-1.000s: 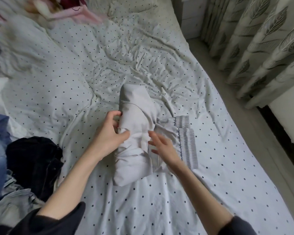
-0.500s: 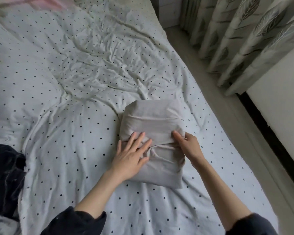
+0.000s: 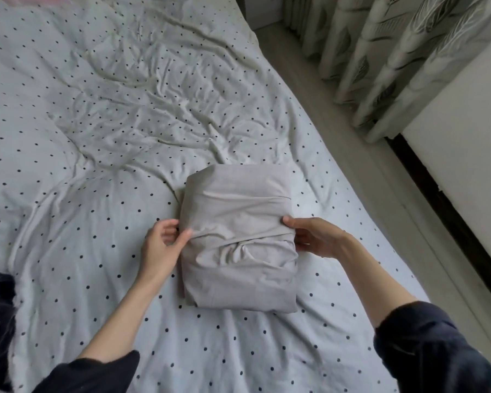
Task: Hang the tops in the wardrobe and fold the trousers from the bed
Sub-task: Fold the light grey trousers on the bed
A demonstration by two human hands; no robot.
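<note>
The bed (image 3: 102,171), covered by a dotted white quilt, is seen crumpled toward its far side. On its near right part the grey trousers (image 3: 237,239) lie folded into a compact, thick bundle. The bundle is judged soft, light and unbreakable, but loose: the tucked layers could slip apart if it were lifted by 1 edge. It is best taken at its 2 opposite sides, squeezed inward and supported from below. The left hand (image 3: 160,245) is held at the left side, thumb pressed on the cloth, fingers curled around the edge. The right hand (image 3: 313,236) grips the right side likewise.
</note>
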